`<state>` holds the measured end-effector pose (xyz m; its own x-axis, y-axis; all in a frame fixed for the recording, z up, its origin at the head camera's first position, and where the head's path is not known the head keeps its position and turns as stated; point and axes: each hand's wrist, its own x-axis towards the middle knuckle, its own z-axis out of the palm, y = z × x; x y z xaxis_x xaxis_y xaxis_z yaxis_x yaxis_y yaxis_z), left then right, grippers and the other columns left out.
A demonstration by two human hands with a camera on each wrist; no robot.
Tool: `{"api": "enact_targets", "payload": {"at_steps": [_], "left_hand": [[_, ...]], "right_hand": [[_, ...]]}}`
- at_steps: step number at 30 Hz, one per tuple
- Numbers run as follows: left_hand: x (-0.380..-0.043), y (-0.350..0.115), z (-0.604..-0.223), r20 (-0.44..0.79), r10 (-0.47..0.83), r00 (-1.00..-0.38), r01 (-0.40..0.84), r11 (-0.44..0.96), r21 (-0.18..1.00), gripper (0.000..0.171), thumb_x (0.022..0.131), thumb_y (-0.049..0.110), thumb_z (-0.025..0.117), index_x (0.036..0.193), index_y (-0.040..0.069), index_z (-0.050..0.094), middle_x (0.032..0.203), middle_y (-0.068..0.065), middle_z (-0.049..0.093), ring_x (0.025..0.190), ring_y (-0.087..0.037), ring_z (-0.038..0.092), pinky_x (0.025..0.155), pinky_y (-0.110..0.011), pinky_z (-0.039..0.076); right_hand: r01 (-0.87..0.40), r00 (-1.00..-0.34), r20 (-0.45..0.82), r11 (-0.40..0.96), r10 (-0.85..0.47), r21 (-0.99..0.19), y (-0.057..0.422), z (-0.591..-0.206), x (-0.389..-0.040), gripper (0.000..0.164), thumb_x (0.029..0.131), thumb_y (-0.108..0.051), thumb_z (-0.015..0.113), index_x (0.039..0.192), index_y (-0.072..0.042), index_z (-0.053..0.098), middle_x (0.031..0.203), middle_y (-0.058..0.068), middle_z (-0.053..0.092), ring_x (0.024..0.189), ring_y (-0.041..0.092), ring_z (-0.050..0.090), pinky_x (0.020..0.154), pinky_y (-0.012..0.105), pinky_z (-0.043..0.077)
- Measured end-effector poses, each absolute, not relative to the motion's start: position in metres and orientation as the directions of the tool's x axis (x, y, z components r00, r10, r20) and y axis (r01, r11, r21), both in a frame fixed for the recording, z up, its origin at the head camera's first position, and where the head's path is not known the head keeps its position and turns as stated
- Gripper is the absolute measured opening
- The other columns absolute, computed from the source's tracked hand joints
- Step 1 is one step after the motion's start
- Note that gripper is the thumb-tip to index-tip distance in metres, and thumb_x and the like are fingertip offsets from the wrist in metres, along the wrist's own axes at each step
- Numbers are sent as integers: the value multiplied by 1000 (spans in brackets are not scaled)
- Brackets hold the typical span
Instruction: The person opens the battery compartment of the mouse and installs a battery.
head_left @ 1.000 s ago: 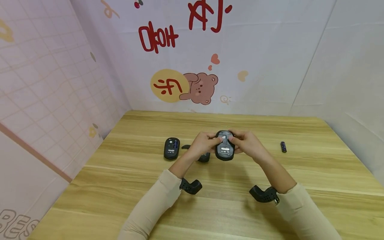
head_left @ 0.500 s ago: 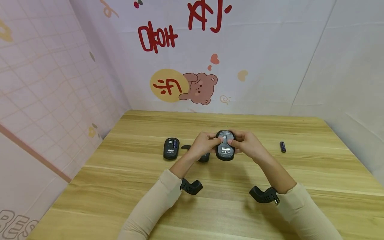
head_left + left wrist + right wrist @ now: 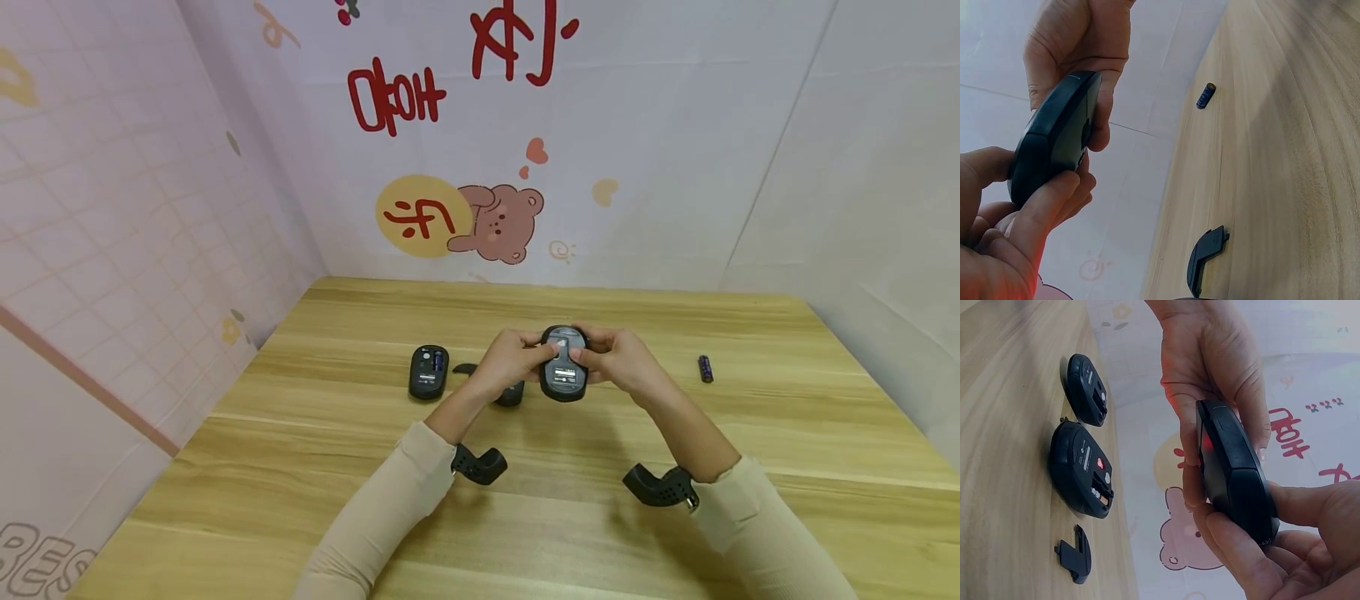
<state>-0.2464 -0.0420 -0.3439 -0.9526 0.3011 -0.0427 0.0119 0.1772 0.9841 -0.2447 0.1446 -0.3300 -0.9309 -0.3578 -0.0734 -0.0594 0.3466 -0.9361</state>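
Both hands hold a dark computer mouse (image 3: 564, 380) up over the table, its underside with a printed label facing the head camera. My left hand (image 3: 510, 360) grips the mouse's left edge, its thumb on the underside. Opposite it, my right hand (image 3: 621, 358) grips the right edge, thumb likewise pressed on the underside. In both wrist views the mouse (image 3: 1060, 134) is seen edge-on, with fingers curled round its sides. A black L-shaped battery cover (image 3: 1075, 556) lies below on the table; the held mouse and hands hide it in the head view.
An upturned mouse (image 3: 428, 375) with a battery in its slot lies left on the wooden table (image 3: 525, 517). Another upturned mouse (image 3: 1079, 469) is partly behind my left forearm, beside a thin black curved piece (image 3: 465, 367). A battery (image 3: 706, 368) lies to the right.
My right thumb has slid slightly down the underside of the mouse. Both hands keep their grip in nearly the same place.
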Motion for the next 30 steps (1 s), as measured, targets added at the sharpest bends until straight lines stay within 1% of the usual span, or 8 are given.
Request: {"api": "enact_targets", "payload": {"at_steps": [4,7,12,16,20,24,30], "left_hand": [[-247,-42,-345,-47,316,-948,4,157,988,32,92,14,59,119,-2,60,99,-19,66,78,-24,67,68,-30,56],[-242,-42,-338,-49,321,-946,0,152,988,31,93,12,57,119,-5,60,99,-20,66,79,-24,67,69,-30,56],[-243,-43,-342,-39,311,-949,7,147,989,31,92,13,58,119,-3,61,96,-17,67,76,-22,67,69,-29,56],[-246,-42,-347,-37,309,-950,6,137,990,31,92,13,59,119,-2,61,96,-16,67,76,-22,67,68,-30,56],[-245,-42,-348,-37,309,-950,7,143,990,31,91,13,59,119,-1,61,97,-15,67,77,-21,67,68,-29,56],[-244,-42,-348,-31,314,-949,15,140,990,32,91,12,59,121,-1,60,98,-16,67,77,-22,67,68,-30,56],[-242,-42,-347,-29,325,-945,11,118,993,33,91,11,59,122,-1,59,99,-17,67,79,-24,68,69,-31,56]], "right_hand": [[-62,-933,-72,355,-352,-933,144,-330,-244,54,94,-10,55,142,2,32,127,32,46,76,19,63,68,29,56],[-75,-933,-60,356,-354,-931,144,-329,-244,52,94,-9,55,141,3,34,124,32,49,74,18,63,67,29,56],[-80,-938,-51,356,-342,-931,143,-330,-245,49,94,-9,55,137,5,39,116,31,54,72,19,64,66,30,56],[-67,-940,-57,347,-337,-936,143,-330,-246,48,94,-9,55,135,9,39,112,30,56,71,18,63,65,30,56],[-55,-944,-62,341,-324,-938,144,-332,-247,47,94,-8,54,135,9,40,107,28,58,68,17,63,63,31,57],[-39,-948,-72,337,-311,-941,144,-332,-247,47,95,-8,53,136,9,38,103,27,60,66,17,63,62,31,57],[-22,-942,-87,318,-323,-948,144,-331,-247,52,96,-8,50,137,15,29,102,30,59,67,17,64,63,32,57]]}}
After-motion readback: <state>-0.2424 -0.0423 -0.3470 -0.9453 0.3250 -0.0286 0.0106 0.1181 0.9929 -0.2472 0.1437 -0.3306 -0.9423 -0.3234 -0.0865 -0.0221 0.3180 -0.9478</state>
